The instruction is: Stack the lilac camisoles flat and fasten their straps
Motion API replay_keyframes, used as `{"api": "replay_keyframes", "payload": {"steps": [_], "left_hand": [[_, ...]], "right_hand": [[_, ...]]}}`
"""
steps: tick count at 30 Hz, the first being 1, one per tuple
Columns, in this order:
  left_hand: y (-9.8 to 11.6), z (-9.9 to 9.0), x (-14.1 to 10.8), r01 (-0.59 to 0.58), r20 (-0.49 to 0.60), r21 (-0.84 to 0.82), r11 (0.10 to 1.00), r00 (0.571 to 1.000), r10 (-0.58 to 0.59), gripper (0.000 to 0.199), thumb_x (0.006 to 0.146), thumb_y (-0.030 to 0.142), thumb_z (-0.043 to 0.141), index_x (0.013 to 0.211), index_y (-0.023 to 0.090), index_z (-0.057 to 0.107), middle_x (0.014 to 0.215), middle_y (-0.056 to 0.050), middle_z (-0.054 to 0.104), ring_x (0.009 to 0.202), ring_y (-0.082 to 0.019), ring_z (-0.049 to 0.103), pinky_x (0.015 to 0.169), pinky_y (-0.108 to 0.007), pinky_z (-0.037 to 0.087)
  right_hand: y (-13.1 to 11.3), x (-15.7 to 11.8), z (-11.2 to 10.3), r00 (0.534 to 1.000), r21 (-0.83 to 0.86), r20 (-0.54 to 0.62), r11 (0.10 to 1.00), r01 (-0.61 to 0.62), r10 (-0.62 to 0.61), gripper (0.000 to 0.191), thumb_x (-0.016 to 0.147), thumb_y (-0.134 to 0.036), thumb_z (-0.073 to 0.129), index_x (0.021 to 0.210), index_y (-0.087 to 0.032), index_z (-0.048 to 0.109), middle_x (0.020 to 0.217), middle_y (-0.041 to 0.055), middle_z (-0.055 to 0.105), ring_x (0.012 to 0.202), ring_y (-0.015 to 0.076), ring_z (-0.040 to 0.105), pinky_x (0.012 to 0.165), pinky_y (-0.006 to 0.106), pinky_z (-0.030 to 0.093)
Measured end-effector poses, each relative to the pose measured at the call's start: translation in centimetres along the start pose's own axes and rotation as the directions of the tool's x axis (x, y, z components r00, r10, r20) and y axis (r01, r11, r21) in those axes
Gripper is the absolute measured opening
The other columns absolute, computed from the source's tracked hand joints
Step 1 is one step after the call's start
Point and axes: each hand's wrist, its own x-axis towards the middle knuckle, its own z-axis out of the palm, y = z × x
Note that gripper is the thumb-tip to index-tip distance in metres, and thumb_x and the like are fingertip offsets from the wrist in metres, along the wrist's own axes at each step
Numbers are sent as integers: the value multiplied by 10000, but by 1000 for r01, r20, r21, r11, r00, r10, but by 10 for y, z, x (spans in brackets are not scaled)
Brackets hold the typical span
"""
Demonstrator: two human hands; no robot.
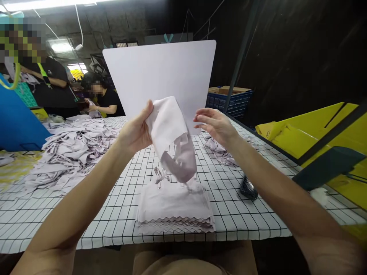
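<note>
A pale pinkish-white fabric piece (169,122) hangs from my left hand (139,128), pinched by its upper left edge above the table. Its lower part is folded round and slightly blurred. My right hand (215,124) is to the right of the cloth, fingers apart and bent, not touching it. Below, near the front edge, lies a neat stack of similar pieces (174,204) with wavy edges and thin straps at its far side. A large loose heap of the same fabric (77,149) covers the table's left part, and a smaller pile (220,151) lies behind my right forearm.
A white board (163,76) stands upright at the back of the checked table (114,221). A black object (248,188) lies at the right. Blue crates (229,100) and yellow panels (318,130) are beyond. Two people (107,97) are at the back left.
</note>
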Motion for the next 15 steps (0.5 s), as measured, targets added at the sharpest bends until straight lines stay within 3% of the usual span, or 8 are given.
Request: {"api": "replay_keyframes", "payload": {"steps": [2, 5, 7, 10, 12, 15], "left_hand": [[-1, 6, 8, -3, 22, -24, 1000, 1000, 4, 382, 990, 487, 587, 1153, 150, 666, 907, -86, 765, 976, -283, 765, 722, -314, 647], [-8, 11, 17, 21, 38, -15, 1000, 999, -20, 381, 971, 478, 623, 1133, 136, 666, 895, -95, 760, 965, -265, 763, 736, -289, 637], [-16, 12, 19, 64, 24, 31, 997, 998, -65, 363, 946, 467, 663, 1103, 140, 673, 867, -89, 758, 921, -249, 763, 716, -272, 628], [-24, 3, 19, 77, -18, 92, 993, 997, -76, 338, 893, 456, 731, 1040, 155, 688, 816, -81, 751, 830, -232, 754, 668, -264, 613], [-23, -11, 19, 31, -76, 108, 994, 997, -23, 329, 861, 462, 764, 986, 166, 694, 768, -69, 739, 767, -223, 743, 627, -260, 599], [-14, -42, 22, -58, -209, 119, 991, 974, 82, 299, 831, 439, 800, 922, 177, 688, 715, -49, 720, 718, -208, 730, 592, -249, 578]], "right_hand": [[16, -15, 6, 998, 96, -64, 995, 1, 5, 355, 754, -540, 836, 839, -225, 694, 871, 14, 704, 897, 170, 672, 892, 360, 570], [39, -34, 32, 963, 172, 183, 958, -231, 199, 565, 723, -754, 745, 826, -199, 722, 905, 83, 738, 908, 231, 690, 888, 418, 586], [53, -37, 57, 925, 240, 285, 916, -321, 250, 501, 662, -667, 844, 835, -211, 728, 899, 69, 735, 901, 229, 675, 866, 407, 589], [66, -25, 86, 943, 362, 249, 882, -302, 221, 352, 620, -442, 927, 779, -224, 702, 782, 11, 675, 780, 170, 618, 756, 335, 582], [68, -14, 88, 957, 362, 187, 890, -278, 223, 327, 612, -388, 924, 750, -201, 695, 691, -18, 612, 632, 114, 536, 602, 269, 533], [64, -6, 63, 965, 215, 84, 941, -260, 247, 303, 603, -308, 919, 775, -161, 717, 634, -52, 568, 476, 42, 377, 436, 208, 410]]}}
